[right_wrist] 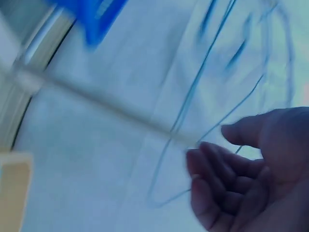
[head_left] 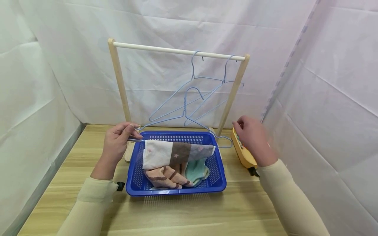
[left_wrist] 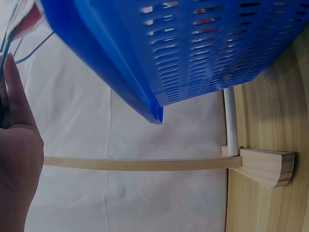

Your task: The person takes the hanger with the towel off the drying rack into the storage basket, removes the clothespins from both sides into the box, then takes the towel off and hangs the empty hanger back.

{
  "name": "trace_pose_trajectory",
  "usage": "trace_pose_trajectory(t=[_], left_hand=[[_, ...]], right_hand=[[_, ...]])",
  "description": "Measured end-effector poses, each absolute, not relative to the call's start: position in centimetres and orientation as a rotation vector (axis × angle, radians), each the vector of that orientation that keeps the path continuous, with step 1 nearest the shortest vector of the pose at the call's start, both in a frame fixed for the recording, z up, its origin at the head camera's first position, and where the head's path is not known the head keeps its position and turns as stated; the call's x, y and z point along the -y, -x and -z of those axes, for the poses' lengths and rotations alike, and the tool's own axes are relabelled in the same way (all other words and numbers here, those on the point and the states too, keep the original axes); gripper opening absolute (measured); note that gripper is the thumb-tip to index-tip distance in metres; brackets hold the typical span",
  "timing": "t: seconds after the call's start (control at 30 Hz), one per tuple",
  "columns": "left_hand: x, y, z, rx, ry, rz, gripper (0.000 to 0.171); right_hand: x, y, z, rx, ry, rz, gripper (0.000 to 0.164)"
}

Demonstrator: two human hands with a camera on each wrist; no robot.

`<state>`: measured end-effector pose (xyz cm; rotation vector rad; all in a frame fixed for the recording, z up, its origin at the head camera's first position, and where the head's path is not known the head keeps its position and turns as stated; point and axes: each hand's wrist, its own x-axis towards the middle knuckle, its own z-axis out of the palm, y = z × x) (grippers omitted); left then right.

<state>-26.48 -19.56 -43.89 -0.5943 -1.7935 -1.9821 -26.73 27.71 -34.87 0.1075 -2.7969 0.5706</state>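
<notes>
My left hand (head_left: 116, 139) grips the left end of a blue wire hanger (head_left: 184, 113), held up over a blue basket (head_left: 177, 192). Draped over the hanger's lower bar is a small towel (head_left: 180, 152) in white, brown and grey with pink stars. In the left wrist view, the left fingers (left_wrist: 17, 92) are at the wire. My right hand (head_left: 251, 134) is above a yellow container (head_left: 246, 157) of small coloured things. The right wrist view shows its fingers loosely curled, thumb apart, with nothing between them.
Inside the basket lie a pink-brown striped towel (head_left: 166, 177) and a mint cloth (head_left: 196, 172). Behind stands a wooden rack with a white rod (head_left: 156, 48), where two blue hangers (head_left: 193, 70) hang. White fabric walls (head_left: 333, 82) enclose the wooden table (head_left: 189, 216).
</notes>
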Motion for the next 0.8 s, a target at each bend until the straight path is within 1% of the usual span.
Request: trace_pose_trajectory(t=[0.17, 0.3, 0.43, 0.63, 0.8], left_hand=[[19.5, 26.4, 43.7, 1.796, 0.588, 1.980, 0.025], [19.4, 26.3, 43.5, 1.800, 0.579, 1.979, 0.025], [19.4, 26.2, 43.5, 1.806, 0.577, 1.977, 0.025], [19.5, 26.4, 43.5, 1.792, 0.597, 1.986, 0.025], [19.5, 26.4, 43.5, 1.783, 0.601, 1.988, 0.025]], right_hand=[[-23.2, 23.9, 35.3, 2.457, -0.512, -0.553, 0.015], [-20.6, 22.4, 35.5, 2.442, -0.799, -0.599, 0.009], [-18.4, 22.1, 36.2, 2.528, -0.941, -0.583, 0.013], [-15.9, 23.1, 37.0, 2.550, -1.092, -0.444, 0.021], [-14.3, 23.8, 37.3, 2.595, -1.156, -0.388, 0.020]])
